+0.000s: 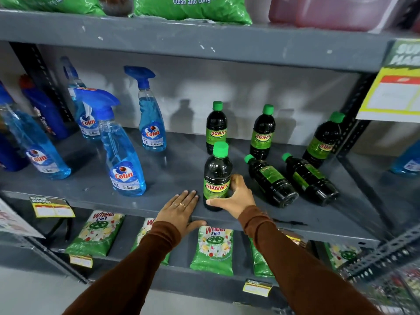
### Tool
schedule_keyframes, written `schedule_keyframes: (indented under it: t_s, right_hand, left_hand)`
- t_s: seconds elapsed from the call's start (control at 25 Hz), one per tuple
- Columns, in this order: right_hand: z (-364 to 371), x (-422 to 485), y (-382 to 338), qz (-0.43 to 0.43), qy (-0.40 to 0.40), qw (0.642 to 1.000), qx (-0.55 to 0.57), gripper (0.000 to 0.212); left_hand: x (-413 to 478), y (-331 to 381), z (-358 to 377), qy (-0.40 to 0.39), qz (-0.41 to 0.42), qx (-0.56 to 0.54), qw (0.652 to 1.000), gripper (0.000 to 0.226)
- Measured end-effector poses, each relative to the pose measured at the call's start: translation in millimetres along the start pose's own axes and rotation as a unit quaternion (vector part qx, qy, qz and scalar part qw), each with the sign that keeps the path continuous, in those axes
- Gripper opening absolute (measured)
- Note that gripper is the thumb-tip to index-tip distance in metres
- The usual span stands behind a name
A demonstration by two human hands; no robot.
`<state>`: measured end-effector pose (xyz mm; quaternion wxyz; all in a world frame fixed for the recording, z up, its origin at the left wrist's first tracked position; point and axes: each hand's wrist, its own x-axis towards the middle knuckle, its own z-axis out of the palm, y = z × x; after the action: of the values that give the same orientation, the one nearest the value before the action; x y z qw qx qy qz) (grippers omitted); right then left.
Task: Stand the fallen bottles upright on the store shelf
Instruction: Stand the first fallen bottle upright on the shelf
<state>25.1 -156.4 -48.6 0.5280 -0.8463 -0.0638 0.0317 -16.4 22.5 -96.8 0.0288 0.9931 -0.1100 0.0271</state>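
Note:
On the grey middle shelf (172, 169) stand dark Sunny bottles with green caps. The front Sunny bottle (217, 173) is upright near the shelf's front edge, and my right hand (235, 196) is wrapped around its lower half. My left hand (180, 209) lies flat and open on the shelf edge just left of it. Two more Sunny bottles lie on their sides to the right: the nearer fallen bottle (270, 180) and the farther fallen bottle (310, 178), caps pointing back left. Three other bottles stand upright behind, at the back left (216, 127), back middle (262, 131) and back right (323, 139).
Several blue Colin spray bottles (123, 151) stand on the left half of the shelf. Green detergent packets (212, 248) lie on the shelf below, green bags on the shelf above. A yellow price sign (393, 94) hangs at the right upright.

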Motion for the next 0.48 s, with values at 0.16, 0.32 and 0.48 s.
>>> schedule_keyframes:
  t_s: [0.16,0.32,0.48]
  right_hand:
    - [-3,-15,-4,-0.003,-0.007,1.0,0.011,0.074]
    - [-3,-20,-6,-0.003,-0.017,1.0,-0.01,0.081]
    - [-12,-14,10,-0.032,-0.087,0.987,-0.134,0.106]
  left_hand:
    - [1,1,2,-0.007,-0.01,-0.016,1.0,0.129]
    - [0,2,5,-0.004,-0.013,-0.012,1.0,0.128]
    - [0,3,6,0.012,-0.012,-0.012,1.0,0.128]
